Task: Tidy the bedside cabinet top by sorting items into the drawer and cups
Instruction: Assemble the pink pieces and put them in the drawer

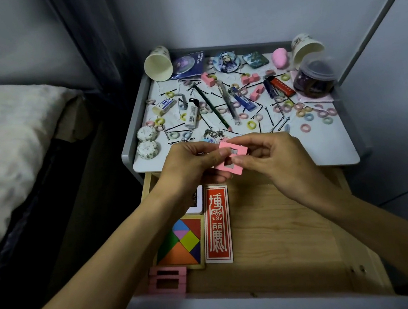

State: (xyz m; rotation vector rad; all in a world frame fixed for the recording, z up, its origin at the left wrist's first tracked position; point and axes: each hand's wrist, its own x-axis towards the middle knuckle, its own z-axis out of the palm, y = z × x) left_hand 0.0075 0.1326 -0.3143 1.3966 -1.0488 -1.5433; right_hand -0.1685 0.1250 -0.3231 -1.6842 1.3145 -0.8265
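My left hand (188,164) and my right hand (272,156) both pinch a pink block frame (233,157) over the front edge of the cabinet top (325,144). Below them the wooden drawer (284,234) stands pulled out. In it lie a colourful tangram (180,244), a red card with white characters (216,223) and two more pink frames (168,280) at the front left. Two paper cups lie on their sides at the back, one at the left (157,63) and one at the right (306,48).
The cabinet top is strewn with small hair rings, bobby pins, pink blocks, a green pencil (211,107), lighters, an eraser (165,105), badges and a clear jar (315,77). A bed (5,153) lies to the left and a wall to the right.
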